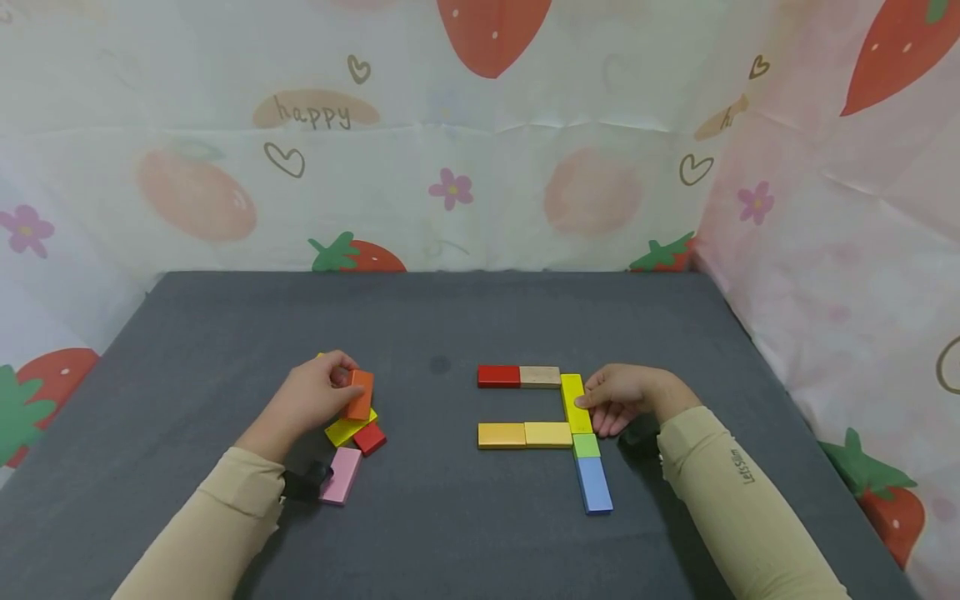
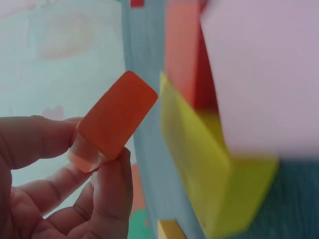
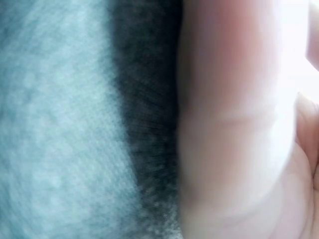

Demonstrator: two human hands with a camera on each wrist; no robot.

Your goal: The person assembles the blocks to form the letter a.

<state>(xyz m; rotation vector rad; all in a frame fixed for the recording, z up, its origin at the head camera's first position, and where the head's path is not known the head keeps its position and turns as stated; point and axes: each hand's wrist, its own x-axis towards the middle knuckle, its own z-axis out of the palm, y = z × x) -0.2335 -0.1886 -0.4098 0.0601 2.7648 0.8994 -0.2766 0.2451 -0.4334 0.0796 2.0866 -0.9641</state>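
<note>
Left hand [image 1: 317, 393]: thumb and fingers pinch an orange block [image 1: 360, 395] at one end, just beside a piled yellow block [image 1: 347, 431] on the desk [image 1: 435, 521]; presumably so the other end stays free. Right hand [image 1: 632, 392]: fingers loosely bent, thumb on a long yellow block [image 1: 573, 389], apparently steadying its alignment. Orange block: rectangular, smooth-faced, corners rounded.

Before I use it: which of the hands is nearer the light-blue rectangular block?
Right. The right hand is just beyond the light-blue block; the left hand is well to its left, holding an orange rectangular block.
</note>
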